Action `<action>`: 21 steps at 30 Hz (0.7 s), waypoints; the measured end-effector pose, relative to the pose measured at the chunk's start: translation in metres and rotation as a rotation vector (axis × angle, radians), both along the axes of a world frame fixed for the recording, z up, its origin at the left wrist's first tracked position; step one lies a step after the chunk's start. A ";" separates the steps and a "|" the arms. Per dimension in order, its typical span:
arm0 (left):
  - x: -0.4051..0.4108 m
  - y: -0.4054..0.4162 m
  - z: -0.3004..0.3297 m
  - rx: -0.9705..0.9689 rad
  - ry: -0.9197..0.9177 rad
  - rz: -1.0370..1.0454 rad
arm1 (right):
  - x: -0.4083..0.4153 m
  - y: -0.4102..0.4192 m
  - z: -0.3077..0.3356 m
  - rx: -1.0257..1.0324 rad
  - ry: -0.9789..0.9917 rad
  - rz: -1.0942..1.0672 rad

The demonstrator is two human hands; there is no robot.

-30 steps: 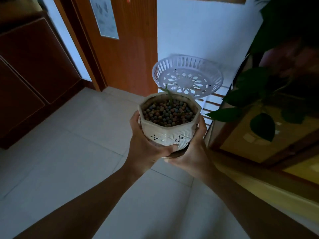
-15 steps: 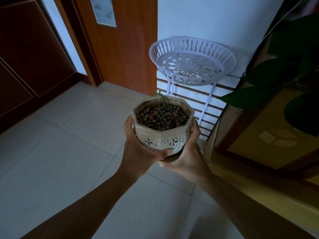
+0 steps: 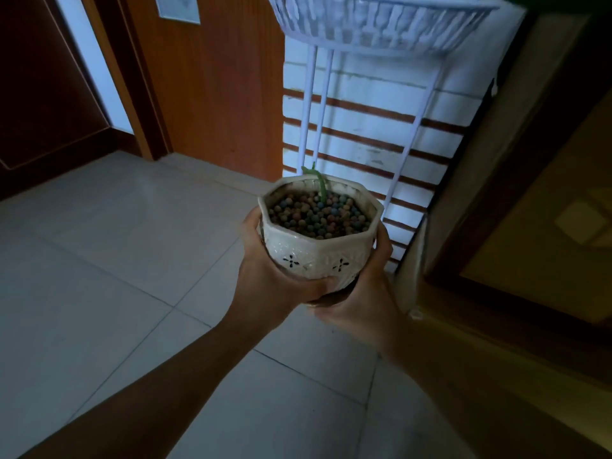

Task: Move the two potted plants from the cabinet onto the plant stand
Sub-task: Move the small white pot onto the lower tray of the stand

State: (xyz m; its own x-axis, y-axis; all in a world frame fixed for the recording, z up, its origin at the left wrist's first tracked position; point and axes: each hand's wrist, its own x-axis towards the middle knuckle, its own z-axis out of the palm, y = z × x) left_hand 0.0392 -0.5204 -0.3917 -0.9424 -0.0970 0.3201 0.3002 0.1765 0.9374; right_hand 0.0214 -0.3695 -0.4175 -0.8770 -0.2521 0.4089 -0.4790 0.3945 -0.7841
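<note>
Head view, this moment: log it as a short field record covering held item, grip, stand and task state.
held item: white ceramic pot, pebble-topped with a small green sprout
left hand: cupping the pot's left side and base
right hand: cupping its right side and base
pot attitude: upright
plant stand: white basket top on thin legs, above and behind the pot
task state: pot not yet on stand
</note>
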 end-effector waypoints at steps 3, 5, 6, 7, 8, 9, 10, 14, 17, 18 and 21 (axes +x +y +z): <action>-0.015 0.011 -0.029 0.017 0.014 -0.014 | -0.015 0.013 -0.035 0.010 0.027 -0.038; -0.025 0.019 -0.046 0.025 0.028 -0.020 | -0.024 0.020 -0.054 0.000 0.031 -0.052; -0.030 0.022 -0.052 0.028 0.027 -0.024 | -0.028 0.024 -0.059 -0.013 0.026 -0.050; -0.034 0.026 -0.057 0.034 0.021 -0.024 | -0.031 0.028 -0.064 -0.030 0.020 -0.055; -0.038 0.030 -0.062 0.039 0.014 -0.020 | -0.035 0.032 -0.069 -0.030 0.014 -0.059; -0.043 0.034 -0.065 0.045 0.008 -0.011 | -0.040 0.037 -0.073 -0.025 0.017 -0.053; -0.047 0.037 -0.068 0.050 -0.004 -0.009 | -0.044 0.041 -0.075 -0.015 0.015 -0.047; -0.077 0.050 -0.085 0.027 -0.019 0.021 | -0.072 0.056 -0.085 0.010 0.045 -0.032; -0.106 0.057 -0.098 -0.010 -0.028 0.072 | -0.097 0.061 -0.095 0.012 0.043 -0.021; -0.116 0.058 -0.102 -0.019 -0.029 0.083 | -0.106 0.062 -0.097 0.006 0.030 -0.021; -0.142 0.063 -0.111 -0.004 -0.036 0.084 | -0.137 0.064 -0.107 -0.003 0.006 -0.043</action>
State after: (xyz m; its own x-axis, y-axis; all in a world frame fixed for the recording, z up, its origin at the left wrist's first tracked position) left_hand -0.1025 -0.4576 -0.5031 -0.9418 -0.1753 0.2869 0.2505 0.2033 0.9465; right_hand -0.1154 -0.3056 -0.5249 -0.8846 -0.2129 0.4148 -0.4663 0.4122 -0.7828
